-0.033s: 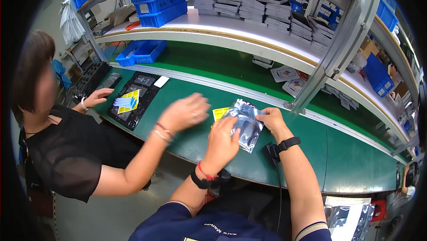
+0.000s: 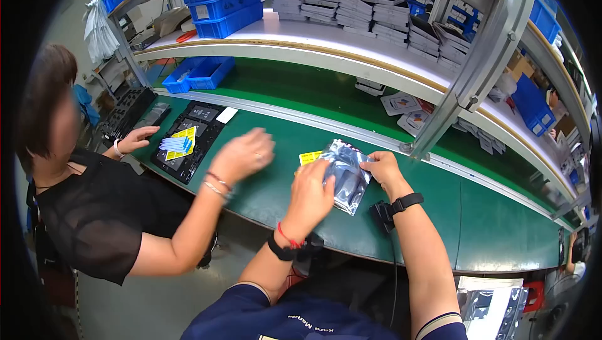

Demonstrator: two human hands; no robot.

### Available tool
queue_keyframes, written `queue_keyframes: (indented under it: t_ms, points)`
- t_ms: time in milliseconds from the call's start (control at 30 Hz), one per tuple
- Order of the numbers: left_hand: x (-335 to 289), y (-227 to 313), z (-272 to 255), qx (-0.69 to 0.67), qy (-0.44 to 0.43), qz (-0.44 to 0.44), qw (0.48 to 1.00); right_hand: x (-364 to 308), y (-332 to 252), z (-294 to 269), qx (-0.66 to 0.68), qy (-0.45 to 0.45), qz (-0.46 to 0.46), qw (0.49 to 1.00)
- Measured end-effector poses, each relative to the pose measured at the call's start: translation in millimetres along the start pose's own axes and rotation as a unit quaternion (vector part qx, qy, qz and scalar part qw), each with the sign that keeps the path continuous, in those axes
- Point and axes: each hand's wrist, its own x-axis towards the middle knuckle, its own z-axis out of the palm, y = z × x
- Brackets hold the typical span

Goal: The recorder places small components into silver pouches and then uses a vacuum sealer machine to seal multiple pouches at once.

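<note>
While the right hand pinches a silvery bag, its contents unclear, the left hand touches it, grip indiscernible.

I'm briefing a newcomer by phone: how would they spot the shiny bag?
Find the long green bench. On it, between the camera wearer's left hand and right hand, is a rectangular, silvery bag. Its mirror-like glare sets it apart from the yellow piece at its upper left.
</note>
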Motion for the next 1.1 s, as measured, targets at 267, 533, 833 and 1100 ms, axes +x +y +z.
queue_keyframes:
  t_ms: [267,533,833,1100]
  points:
    - [42.8,-48.5,9.6,0.064,-0.222,-0.222,0.947,-24.7,-20.3,-3.1,0.003,-0.012,0.039,0.999]
    - [49.8,-44.9,14.5,-0.045,-0.216,-0.256,0.941,-35.7,-16.9,0.9,0.059,0.026,0.033,0.997]
    - [44.9,-53.8,37.5,-0.168,-0.249,-0.270,0.915,-35.6,-6.1,2.3,0.087,0.032,0.013,0.996]
    - [40.8,6.9,28.9,0.013,-0.175,-0.016,0.984,-79.7,-7.4,-40.0,-0.005,0.125,-0.167,0.978]
